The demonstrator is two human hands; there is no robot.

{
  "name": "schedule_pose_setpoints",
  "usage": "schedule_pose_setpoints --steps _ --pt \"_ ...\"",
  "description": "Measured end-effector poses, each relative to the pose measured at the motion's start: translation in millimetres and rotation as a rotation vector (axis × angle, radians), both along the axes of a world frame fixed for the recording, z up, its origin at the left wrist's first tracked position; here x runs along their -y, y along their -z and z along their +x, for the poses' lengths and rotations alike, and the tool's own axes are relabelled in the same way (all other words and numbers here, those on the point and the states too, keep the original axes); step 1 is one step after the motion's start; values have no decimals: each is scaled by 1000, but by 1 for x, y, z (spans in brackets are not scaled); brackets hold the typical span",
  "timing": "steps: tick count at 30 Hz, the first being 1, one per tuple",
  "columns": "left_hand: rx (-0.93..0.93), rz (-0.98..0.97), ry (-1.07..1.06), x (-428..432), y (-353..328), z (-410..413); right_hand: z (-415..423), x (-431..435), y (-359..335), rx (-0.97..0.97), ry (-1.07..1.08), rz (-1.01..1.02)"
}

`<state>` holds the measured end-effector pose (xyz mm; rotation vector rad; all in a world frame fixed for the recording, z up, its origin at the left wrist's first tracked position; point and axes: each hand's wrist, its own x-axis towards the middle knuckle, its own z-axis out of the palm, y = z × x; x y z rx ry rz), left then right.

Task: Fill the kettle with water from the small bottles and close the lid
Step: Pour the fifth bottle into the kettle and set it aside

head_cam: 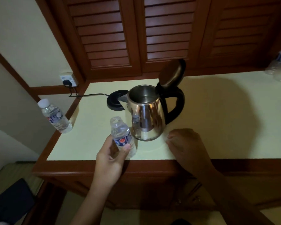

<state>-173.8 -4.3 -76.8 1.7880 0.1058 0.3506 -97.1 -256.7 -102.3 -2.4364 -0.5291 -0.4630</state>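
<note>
Cream countertop (217, 119), steel kettle (146, 117), uncapped bottle (120, 132)

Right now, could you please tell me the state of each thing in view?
kettle: upright on the counter, off its base.
kettle lid: open, tipped back.
small bottle: uncapped, gripped by the left hand.
second bottle: capped, standing at the counter's edge.
base: cord plugged into the wall socket.
right hand: fingers curled, on the counter; contents hidden.
</note>
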Motion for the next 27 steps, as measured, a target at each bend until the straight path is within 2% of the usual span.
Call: schedule_pose_setpoints --steps 11,15,19,27 --pt "-24 1 -13 1 -6 0 6 -5 7 -148 244 -177" --pt "-40 32 -29 -4 -16 3 7 -10 8 -243 238 -337" --pt "-16 51 -70 -16 -40 14 9 -10 9 -221 225 -416" --pt "13 326 -94 -34 -95 45 11 -9 12 -226 222 -435"
